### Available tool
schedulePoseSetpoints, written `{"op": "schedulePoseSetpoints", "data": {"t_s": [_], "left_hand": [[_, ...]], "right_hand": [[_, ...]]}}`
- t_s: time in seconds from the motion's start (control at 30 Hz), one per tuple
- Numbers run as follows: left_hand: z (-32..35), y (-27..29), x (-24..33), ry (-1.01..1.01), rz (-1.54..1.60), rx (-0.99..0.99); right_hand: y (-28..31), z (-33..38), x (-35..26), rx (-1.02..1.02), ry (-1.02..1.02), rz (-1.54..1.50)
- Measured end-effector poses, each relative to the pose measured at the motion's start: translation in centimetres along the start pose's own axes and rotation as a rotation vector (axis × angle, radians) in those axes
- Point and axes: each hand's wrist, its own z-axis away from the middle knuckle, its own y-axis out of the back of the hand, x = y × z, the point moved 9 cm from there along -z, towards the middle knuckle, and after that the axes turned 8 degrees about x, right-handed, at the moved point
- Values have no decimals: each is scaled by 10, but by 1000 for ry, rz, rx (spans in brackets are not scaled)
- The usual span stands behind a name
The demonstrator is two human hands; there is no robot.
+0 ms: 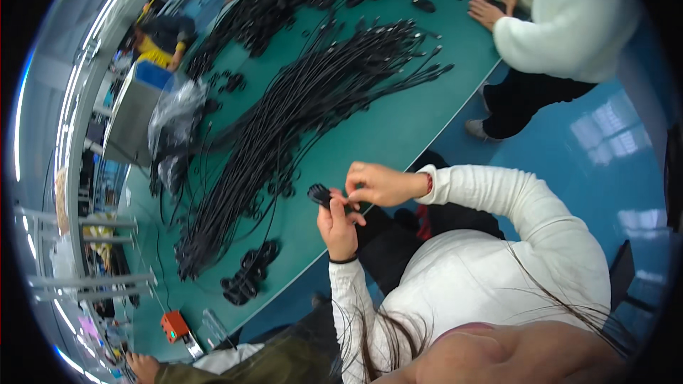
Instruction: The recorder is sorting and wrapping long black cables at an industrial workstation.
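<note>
A small coiled bundle of black cable (319,194) is gripped in the fingers of my left hand (339,233), just over the near edge of the table. My right hand (380,184) is closed in a pinch right beside the bundle, its fingertips close to those of my left hand. What sits between the right fingertips is too small to make out. Beyond my hands, a long heap of loose black cables (277,114) with metal-tipped plugs stretches across the green table (427,117). Several coiled cables (249,274) lie left of my hands.
Further black coils (277,14) pile up along the far side. At the right, a person in a fluffy white top (569,21) handles something dark. Clear plastic bags (174,117) lie at the far left. An orange device (173,326) stands near another person's sleeve (249,363).
</note>
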Motion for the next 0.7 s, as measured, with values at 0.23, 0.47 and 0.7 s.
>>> {"op": "schedulePoseSetpoints", "data": {"t_s": [0.23, 0.47, 0.7], "left_hand": [[-5, -36, 7, 147, 218, -84], [11, -59, 4, 255, 115, -261], [21, -78, 0, 287, -199, -283]], "right_hand": [[11, 24, 23, -85, -321, -600], [7, 60, -13, -452, -241, -615], [13, 67, -33, -498, 288, -349]]}}
